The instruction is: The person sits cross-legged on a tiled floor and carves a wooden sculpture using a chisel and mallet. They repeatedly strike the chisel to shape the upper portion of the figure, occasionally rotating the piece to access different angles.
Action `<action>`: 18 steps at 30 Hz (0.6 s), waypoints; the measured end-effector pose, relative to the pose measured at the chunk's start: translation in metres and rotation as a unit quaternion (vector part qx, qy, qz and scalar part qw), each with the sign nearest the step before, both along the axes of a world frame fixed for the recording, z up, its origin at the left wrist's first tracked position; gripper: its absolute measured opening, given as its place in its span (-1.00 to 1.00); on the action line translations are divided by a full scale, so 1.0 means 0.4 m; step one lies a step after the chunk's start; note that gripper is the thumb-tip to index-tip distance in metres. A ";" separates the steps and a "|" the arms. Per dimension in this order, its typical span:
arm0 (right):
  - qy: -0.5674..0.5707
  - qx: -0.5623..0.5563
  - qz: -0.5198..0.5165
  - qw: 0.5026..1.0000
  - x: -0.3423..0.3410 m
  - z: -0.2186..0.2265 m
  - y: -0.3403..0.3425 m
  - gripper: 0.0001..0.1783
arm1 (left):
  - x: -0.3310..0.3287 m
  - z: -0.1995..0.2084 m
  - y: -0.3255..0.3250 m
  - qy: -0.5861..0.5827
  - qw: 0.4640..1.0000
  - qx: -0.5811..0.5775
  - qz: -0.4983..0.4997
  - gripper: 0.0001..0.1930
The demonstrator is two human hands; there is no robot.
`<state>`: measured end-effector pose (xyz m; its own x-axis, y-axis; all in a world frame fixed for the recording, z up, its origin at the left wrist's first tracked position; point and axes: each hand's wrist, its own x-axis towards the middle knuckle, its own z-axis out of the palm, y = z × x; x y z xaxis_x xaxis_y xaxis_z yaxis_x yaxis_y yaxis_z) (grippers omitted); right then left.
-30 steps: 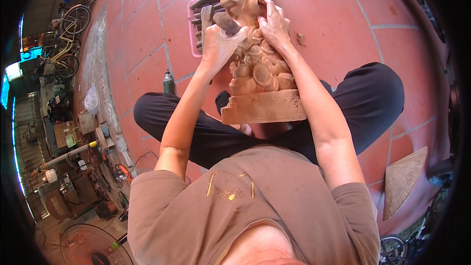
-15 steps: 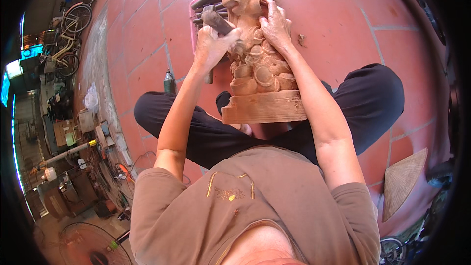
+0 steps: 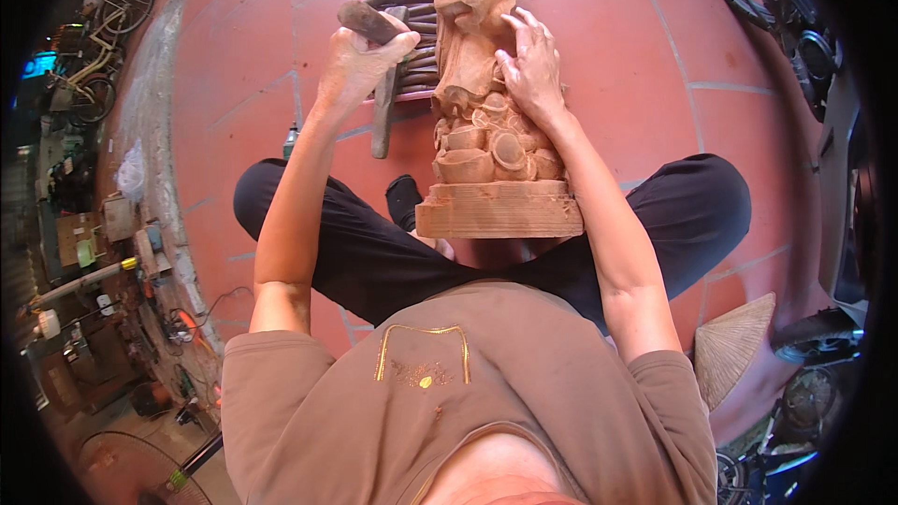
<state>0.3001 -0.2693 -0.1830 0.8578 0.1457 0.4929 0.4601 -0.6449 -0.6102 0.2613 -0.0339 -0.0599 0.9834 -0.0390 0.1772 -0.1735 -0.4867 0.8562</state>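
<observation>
A carved wooden statue [image 3: 472, 65] stands before me on a stepped base, with folds above and a cluster of rounded forms below. At its right side is my right hand [image 3: 535, 65], its fingers bent and gripping the edge. Away from the carving on the left, my left hand [image 3: 360, 64] is closed around a thick dark wooden-handled tool [image 3: 365, 21]; its working end is hidden by the fingers. Below and behind that hand lies a greyish wooden mallet-like stick [image 3: 382, 117]. A pink tray [image 3: 412, 94] holds several dark-handled carving tools beside the statue.
My crossed legs [image 3: 673, 201] flank the base on the red tiled floor [image 3: 608, 47]. A green bottle [image 3: 290, 140] stands by my left knee. A conical hat [image 3: 732, 346] lies at right, near motorbikes [image 3: 823, 341]. Bicycles [image 3: 98, 47] and clutter line the left.
My left hand has drawn leftward and away from the carving with the dark tool. My right hand stays at the statue's side, its fingers slightly shifted. The view has moved slightly.
</observation>
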 end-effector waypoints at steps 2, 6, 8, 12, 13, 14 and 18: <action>-0.031 -0.087 0.049 0.995 -0.027 0.029 -0.027 -0.51 | -0.017 0.028 -0.013 0.000 1.000 -0.016 0.003 -0.95; 0.031 -0.164 0.171 0.971 -0.050 0.054 -0.072 -0.64 | -0.044 0.060 -0.013 0.010 0.999 -0.036 0.019 -0.92; 0.076 -0.160 0.204 0.963 -0.069 0.100 -0.087 -0.61 | -0.047 0.059 -0.001 -0.014 0.999 -0.044 0.020 -0.92; 0.016 -0.282 0.314 0.906 -0.106 0.202 -0.105 -0.60 | -0.045 0.064 0.027 -0.040 0.998 -0.037 0.024 -0.92; 0.024 -0.309 0.368 0.877 -0.098 0.235 -0.108 -0.59 | -0.044 0.062 0.036 -0.038 0.998 -0.040 0.031 -0.92; 0.046 -0.275 0.353 0.893 -0.086 0.236 -0.109 -0.59 | -0.042 0.059 0.044 -0.036 0.998 -0.042 0.038 -0.92; 0.057 -0.240 0.293 0.924 -0.029 0.193 -0.083 -0.44 | -0.039 0.068 0.054 -0.038 0.997 -0.048 0.046 -0.91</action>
<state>0.2885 -0.3026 -0.1059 0.6048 0.7797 0.1618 0.7665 -0.5149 -0.3840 0.2458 -0.0123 -0.0327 0.9656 0.0721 0.2500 -0.1981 -0.4194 0.8859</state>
